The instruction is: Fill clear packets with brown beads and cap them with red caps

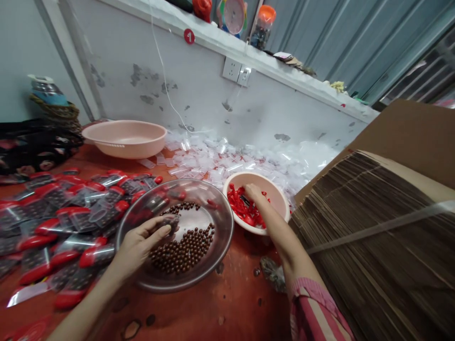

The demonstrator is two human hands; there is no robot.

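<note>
Clear, dark-filled plastic pack [172, 222] pinched btwn L hand [141, 240] fingers, round brown beads [188, 251] below; R hand [253, 193] fingers amid red plastic pcs [245, 210], hold unclear.

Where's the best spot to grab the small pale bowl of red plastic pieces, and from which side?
Probably by the near rim, coming from your side. The small pale bowl sits upright with a rounded lip facing you over the red tabletop, while the metal bowl crowds its left and the cardboard stack its right.
</note>
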